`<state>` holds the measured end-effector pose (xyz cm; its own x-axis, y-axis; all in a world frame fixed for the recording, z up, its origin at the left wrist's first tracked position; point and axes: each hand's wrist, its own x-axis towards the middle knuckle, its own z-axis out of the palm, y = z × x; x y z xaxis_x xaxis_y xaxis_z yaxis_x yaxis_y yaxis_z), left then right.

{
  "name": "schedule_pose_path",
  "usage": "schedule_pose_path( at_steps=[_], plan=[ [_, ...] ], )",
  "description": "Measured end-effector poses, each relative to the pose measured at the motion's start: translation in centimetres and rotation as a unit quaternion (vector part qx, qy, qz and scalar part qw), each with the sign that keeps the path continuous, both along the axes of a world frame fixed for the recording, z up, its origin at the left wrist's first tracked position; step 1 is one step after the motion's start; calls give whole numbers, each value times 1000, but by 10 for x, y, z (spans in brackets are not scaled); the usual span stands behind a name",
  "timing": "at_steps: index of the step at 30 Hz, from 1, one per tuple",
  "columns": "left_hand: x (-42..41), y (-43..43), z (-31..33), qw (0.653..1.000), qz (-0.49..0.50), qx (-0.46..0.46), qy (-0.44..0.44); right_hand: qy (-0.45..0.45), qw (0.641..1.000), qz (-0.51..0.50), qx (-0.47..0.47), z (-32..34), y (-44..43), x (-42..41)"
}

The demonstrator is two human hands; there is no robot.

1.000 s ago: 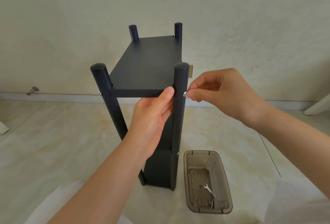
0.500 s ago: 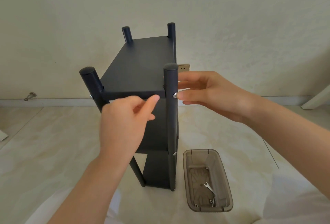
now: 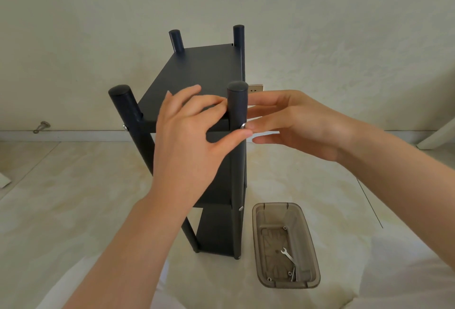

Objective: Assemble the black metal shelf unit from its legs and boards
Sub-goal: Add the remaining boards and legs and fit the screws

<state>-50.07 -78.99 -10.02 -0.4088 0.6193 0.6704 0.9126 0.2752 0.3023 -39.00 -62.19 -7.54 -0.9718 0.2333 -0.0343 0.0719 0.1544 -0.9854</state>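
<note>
Cream floor (image 3: 73,210) underneath, pale wall (image 3: 344,37) behind, and the black shelf (image 3: 216,230) stands upright on that floor, dead centre, right in front of the person. White cloth (image 3: 406,271) fills the bottom corners of the view.

Top board (image 3: 204,69) sits in place between four round legs, whose capped ends poke up above it: two far legs (image 3: 176,40) at the back, the near left leg (image 3: 128,106) leaning out to the side, and the near right leg (image 3: 237,101) straight up between the two hands.

Left hand (image 3: 189,141) reaches in over the front edge of the board. Its fingers are spread and fairly straight, tips touching the near right leg just under its cap, while the thumb stretches across the front of that leg lower down. It holds nothing.

Right hand (image 3: 300,124) comes in from the other side, fingers long and slightly fanned, one fingertip resting on the silver bolt (image 3: 243,125) in the side of the near right leg. There's no pinch, just a touch.

On the floor just right of the shelf's foot lies a smoky clear bin (image 3: 288,284). In it there's a small wrench (image 3: 288,255) and a few bits of hardware, too small to tell apart.

A wall socket (image 3: 256,89) peeks out behind the near right leg. A second bolt (image 3: 125,127) shines on the near left leg, and a third (image 3: 240,208) lower down the near right one.
</note>
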Motion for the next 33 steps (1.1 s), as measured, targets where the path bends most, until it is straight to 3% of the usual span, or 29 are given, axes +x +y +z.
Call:
schedule_pose_path(
  at_steps=[6,11,16,24,33],
  plan=[
    [2,2,0,999,-6,28,-31,-20,1000,7,-17,4,3,1],
    [3,2,0,999,-9,31,-30,-18,994,-89,-56,2,-9,-14],
    [7,1,0,1000,-9,5,-16,-57,995,-41,-75,1,-21,-25],
    [9,1,0,998,31,-38,34,-47,996,-9,-77,-2,-15,-27],
    [7,2,-4,998,33,-25,49,-24,992,22,-123,-10,-10,-28]
  ],
)
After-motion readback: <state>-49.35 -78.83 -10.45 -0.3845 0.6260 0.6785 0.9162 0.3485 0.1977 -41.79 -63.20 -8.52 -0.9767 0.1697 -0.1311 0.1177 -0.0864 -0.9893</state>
